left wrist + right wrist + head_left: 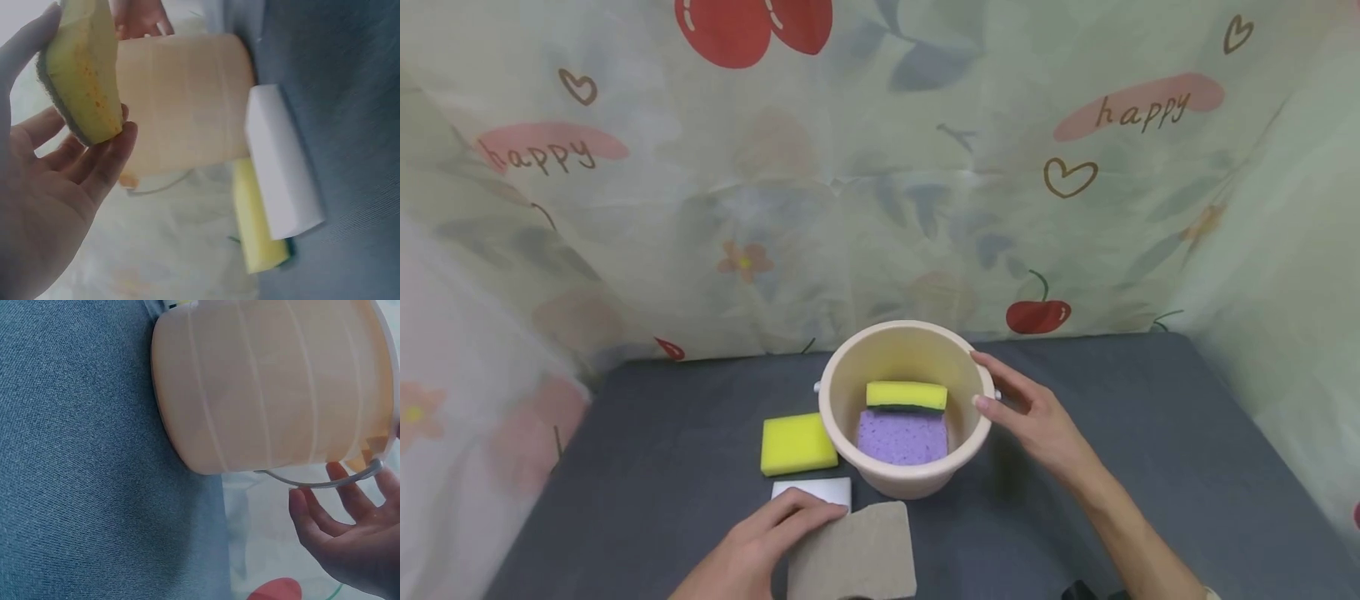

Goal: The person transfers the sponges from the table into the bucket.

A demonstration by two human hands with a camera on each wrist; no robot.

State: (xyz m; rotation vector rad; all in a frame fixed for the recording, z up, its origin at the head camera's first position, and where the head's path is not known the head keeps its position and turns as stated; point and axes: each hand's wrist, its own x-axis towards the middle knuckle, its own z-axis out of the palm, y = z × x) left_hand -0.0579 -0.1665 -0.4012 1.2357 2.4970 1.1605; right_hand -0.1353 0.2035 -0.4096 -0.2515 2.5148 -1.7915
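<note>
A cream bucket (pixel 904 477) stands on the dark table, with a purple sponge (pixel 902 438) and a yellow sponge with a dark green side (pixel 907 395) inside it. My right hand (pixel 1041 417) holds the bucket's rim at the right; in the right wrist view several fingers (pixel 306 519) lie outside, by the wire handle (pixel 325 485). Between thumb and fingers my left hand (pixel 56 194) grips a yellow sponge with a grey scouring side (pixel 87 81), raised in front of the bucket. From the head view only its grey face (pixel 857 554) shows.
Left of the bucket a yellow sponge (pixel 797 446) lies on the table (pixel 685 467). Nearer me is a white sponge (pixel 812 489), partly hidden by my left hand. A patterned curtain (pixel 850 208) hangs behind the table. Something black (pixel 1078 592) shows at the bottom edge.
</note>
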